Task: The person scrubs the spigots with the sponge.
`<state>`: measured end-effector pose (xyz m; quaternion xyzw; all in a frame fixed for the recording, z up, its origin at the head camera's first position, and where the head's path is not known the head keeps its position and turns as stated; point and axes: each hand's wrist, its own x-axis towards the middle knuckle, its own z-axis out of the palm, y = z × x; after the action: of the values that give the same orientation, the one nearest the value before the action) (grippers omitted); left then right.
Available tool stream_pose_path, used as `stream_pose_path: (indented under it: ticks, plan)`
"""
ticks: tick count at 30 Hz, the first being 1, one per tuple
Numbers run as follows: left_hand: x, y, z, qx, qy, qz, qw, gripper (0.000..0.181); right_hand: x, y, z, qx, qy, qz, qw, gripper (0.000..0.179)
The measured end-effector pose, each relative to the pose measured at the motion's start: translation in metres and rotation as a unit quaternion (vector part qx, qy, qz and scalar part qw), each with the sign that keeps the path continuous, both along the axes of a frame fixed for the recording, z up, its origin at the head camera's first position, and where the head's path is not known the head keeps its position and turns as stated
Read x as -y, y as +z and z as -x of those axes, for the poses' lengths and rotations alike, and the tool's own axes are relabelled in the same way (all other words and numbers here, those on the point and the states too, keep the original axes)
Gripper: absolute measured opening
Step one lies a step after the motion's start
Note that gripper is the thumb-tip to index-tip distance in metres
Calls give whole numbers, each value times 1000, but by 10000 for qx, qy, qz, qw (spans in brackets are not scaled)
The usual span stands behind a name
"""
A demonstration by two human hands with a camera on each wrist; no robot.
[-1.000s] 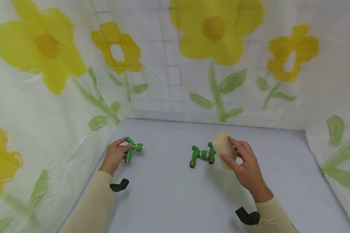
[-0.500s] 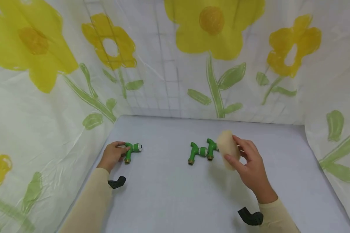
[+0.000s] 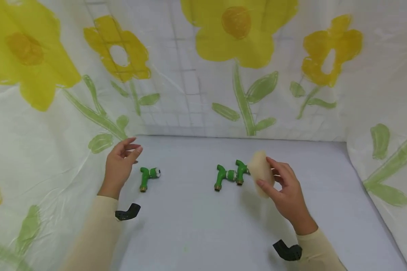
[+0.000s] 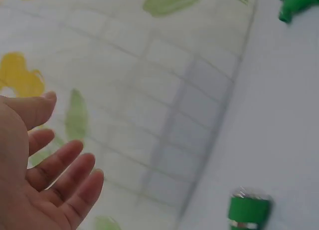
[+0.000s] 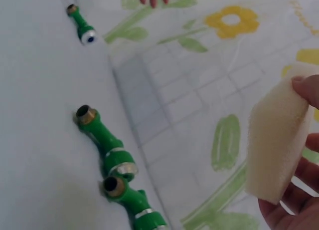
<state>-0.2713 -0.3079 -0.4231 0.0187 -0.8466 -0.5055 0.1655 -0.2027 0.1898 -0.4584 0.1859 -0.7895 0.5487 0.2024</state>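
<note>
My left hand (image 3: 120, 162) is raised above and left of a green faucet (image 3: 145, 177), apart from it, fingers loosely bent and holding nothing. That faucet lies alone at the left of the table, its white-ended knob to the right. A cream sponge (image 3: 262, 174) is pinched between the thumb and fingers of my right hand (image 3: 286, 188), held above the table. In the right wrist view the sponge (image 5: 276, 135) looks like a thick block with angled corners. Left of it lie a second green faucet (image 3: 220, 177) and a third faucet (image 3: 240, 172), close together; the sponge partly hides the third one's knob.
The pale table (image 3: 196, 226) meets a white sheet (image 3: 169, 113) painted with yellow flowers at the back and both sides. A black bent piece (image 3: 128, 212) sits at the left wrist, and a similar black piece (image 3: 287, 251) at the right.
My left hand has let go of the left faucet and lifted up and away from it; that faucet's knob end has turned toward the camera. My right hand keeps hold of the sponge.
</note>
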Motion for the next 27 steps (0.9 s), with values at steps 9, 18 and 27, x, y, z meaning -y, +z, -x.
stream_pose_path:
  ticks: [9,18,27]
  plan:
    - [-38,44,-1,-1155,-1013,-342,9875,43,-4,7,-7,-42,-69,18,10000,73]
    - [-117,-9,13,-501,-1991,-966,9739,43,-2,5,-4,28,29,100,9999,71]
    - [-182,-31,17,-269,-2446,-754,9663,46,-3,4,4,25,41,47,10000,69]
